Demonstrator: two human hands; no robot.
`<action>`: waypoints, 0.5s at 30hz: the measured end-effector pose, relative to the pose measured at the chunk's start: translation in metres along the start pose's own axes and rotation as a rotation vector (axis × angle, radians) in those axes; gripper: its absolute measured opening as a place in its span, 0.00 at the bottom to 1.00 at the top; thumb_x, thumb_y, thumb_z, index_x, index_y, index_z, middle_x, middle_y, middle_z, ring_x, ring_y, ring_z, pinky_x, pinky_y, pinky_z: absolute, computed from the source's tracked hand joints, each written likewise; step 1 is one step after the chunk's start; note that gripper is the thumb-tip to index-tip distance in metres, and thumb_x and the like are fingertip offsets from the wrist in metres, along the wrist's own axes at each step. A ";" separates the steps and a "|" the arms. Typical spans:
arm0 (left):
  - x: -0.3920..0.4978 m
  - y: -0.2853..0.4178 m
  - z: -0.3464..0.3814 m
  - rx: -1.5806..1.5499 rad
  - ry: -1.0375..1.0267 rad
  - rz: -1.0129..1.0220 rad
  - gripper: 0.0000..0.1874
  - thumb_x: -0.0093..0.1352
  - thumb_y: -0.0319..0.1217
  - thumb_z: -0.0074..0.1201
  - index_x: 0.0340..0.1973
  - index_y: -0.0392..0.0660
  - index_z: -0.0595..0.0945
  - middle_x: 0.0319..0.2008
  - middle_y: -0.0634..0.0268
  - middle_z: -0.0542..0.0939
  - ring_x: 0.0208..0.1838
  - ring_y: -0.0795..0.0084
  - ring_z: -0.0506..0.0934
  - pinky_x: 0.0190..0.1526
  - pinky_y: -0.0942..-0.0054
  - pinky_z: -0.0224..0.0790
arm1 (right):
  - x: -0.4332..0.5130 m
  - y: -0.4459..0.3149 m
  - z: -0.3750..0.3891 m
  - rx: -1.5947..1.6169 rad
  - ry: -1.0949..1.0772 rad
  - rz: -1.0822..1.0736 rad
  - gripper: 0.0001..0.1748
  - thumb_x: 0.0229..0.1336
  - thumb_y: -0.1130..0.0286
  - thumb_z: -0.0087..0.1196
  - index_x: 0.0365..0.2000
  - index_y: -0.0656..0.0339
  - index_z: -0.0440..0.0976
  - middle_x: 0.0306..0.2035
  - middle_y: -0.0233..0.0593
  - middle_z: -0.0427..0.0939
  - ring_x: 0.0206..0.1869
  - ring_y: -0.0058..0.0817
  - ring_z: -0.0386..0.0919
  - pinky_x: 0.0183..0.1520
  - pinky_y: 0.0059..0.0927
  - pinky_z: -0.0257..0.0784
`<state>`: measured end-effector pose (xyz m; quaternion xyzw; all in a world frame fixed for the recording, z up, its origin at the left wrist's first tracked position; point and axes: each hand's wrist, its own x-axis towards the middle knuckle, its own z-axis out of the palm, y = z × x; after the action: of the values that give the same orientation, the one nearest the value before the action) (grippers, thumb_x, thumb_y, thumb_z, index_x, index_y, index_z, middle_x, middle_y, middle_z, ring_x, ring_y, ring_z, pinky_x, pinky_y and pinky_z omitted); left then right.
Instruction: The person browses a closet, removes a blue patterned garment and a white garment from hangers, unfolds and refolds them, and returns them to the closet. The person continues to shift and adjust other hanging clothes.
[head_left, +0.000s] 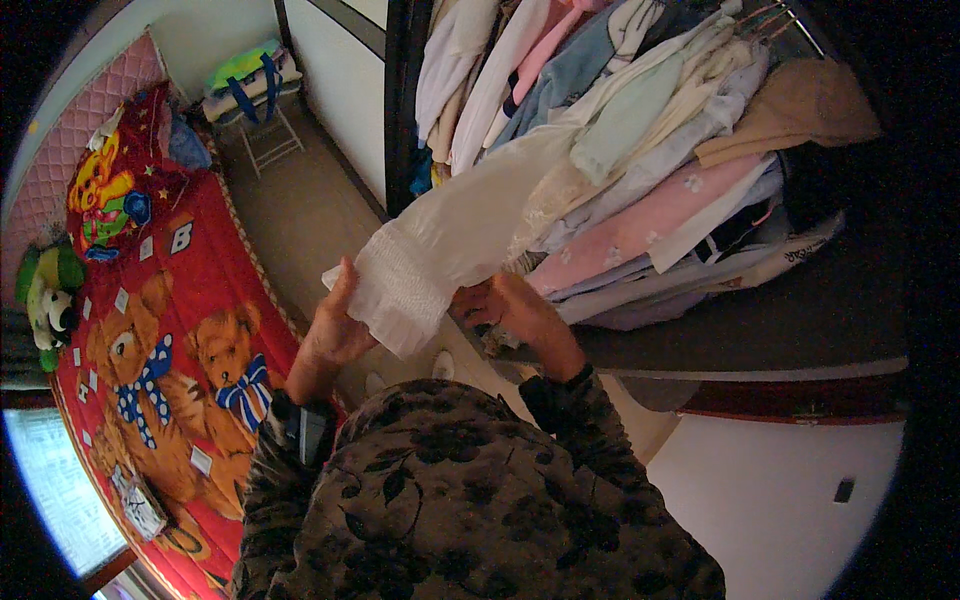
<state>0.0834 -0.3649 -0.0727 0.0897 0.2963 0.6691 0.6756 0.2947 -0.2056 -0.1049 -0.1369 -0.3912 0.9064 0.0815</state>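
Observation:
A sheer white garment sleeve with a gathered cuff (405, 281) stretches from the hanging clothes towards me. My left hand (337, 322) is at the cuff's left edge, its thumb on top and its fingers beneath the fabric. My right hand (517, 311) is under the sleeve's right edge, its fingers curled and partly hidden by the cloth; whether it grips the fabric is unclear. Beside the white sleeve hang a pale green garment (630, 124) and a pink garment with white motifs (637, 225).
Packed clothes hang in a dark wardrobe, a brown garment (795, 112) among them. At left is a bed with a red bear-print blanket (172, 300). A folding stool (274, 142) carries folded items and a blue-strapped bag. A white wall (772, 487) stands at lower right.

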 end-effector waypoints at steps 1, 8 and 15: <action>0.001 -0.001 0.001 0.009 -0.036 -0.013 0.35 0.67 0.56 0.42 0.61 0.44 0.62 0.58 0.58 0.69 0.60 0.59 0.67 0.62 0.55 0.55 | -0.001 0.005 0.000 -0.218 0.042 0.122 0.26 0.61 0.59 0.50 0.56 0.60 0.61 0.53 0.39 0.70 0.53 0.33 0.71 0.54 0.40 0.67; 0.006 -0.010 0.004 0.004 -0.068 -0.046 0.36 0.68 0.58 0.39 0.62 0.44 0.61 0.58 0.59 0.69 0.60 0.59 0.68 0.60 0.54 0.58 | 0.016 0.011 0.028 -0.651 0.338 -0.341 0.24 0.60 0.66 0.52 0.55 0.61 0.62 0.52 0.36 0.70 0.53 0.28 0.70 0.54 0.34 0.67; 0.003 0.011 -0.003 0.418 0.098 -0.084 0.32 0.71 0.54 0.37 0.57 0.39 0.68 0.55 0.55 0.71 0.55 0.61 0.71 0.56 0.59 0.63 | 0.018 -0.016 0.052 -0.343 0.565 -0.466 0.17 0.60 0.65 0.51 0.44 0.69 0.72 0.39 0.38 0.77 0.42 0.27 0.73 0.50 0.30 0.66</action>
<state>0.0725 -0.3619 -0.0700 0.1828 0.4644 0.5680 0.6544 0.2619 -0.2263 -0.0623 -0.2997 -0.5194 0.7121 0.3652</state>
